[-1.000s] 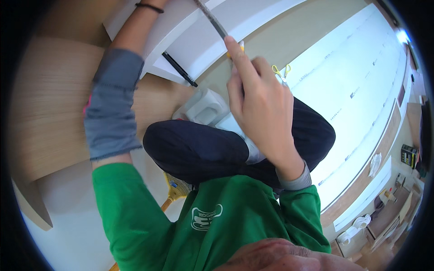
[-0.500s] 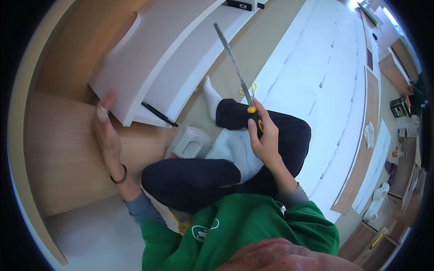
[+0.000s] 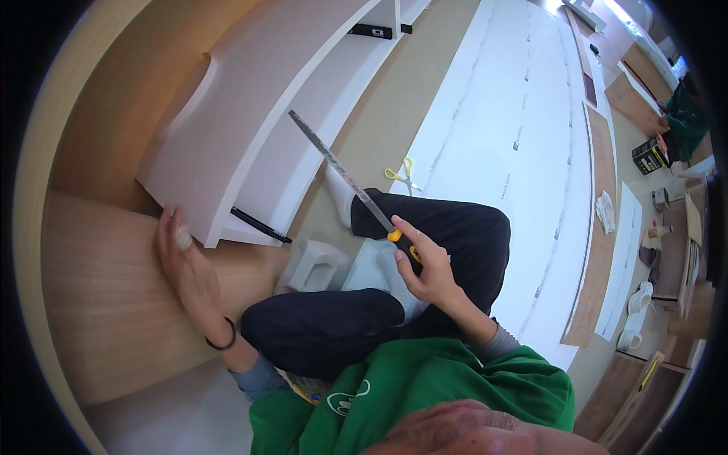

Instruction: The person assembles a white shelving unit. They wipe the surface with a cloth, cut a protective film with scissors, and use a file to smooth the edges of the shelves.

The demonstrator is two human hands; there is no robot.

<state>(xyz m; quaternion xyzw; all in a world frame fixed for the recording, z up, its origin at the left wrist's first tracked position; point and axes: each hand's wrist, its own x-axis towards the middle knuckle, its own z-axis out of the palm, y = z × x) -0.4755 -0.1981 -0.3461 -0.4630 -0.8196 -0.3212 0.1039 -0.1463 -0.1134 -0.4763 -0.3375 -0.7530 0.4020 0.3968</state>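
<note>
My right hand is closed round the black and yellow handle of a long flat metal file. Its grey blade slants up and to the left, raised above my folded legs. Flat on a light wood panel lies my left hand, fingers stretched and holding nothing. Its fingertips reach the lower corner of a white shelf unit, whose side has a curved cut-out. Inside that unit, near its lower edge, rests a black pen-like stick.
Yellow-handled scissors lie beyond my knee by a long white sheet. A whitish plastic jug stands before my shin. A black level sits in the unit. Far right, another person is near a black box.
The file has come down and left, its blade tilting further left. My left hand has settled against the panel by the unit's corner. The view has shifted slightly.
</note>
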